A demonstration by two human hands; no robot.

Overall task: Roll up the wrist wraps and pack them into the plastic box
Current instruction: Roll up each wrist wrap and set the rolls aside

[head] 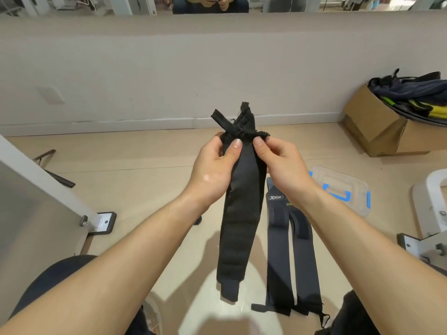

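I see my left hand (pixel 212 170) pinching the top end of a black wrist wrap (pixel 242 213) between thumb and fingers. My right hand (pixel 283 165) pinches the same end just beside it. The wrap hangs down unrolled between my forearms. Two more dark wraps (pixel 287 257) lie flat on the floor to its right, near the clear plastic box (pixel 343 189) with blue latches. A cardboard box (pixel 377 126) sits in the floor's far right corner.

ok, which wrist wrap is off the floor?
The plain black wrap, pinched at its top by left hand and right hand; the logo-printed wraps lie flat on the floor.
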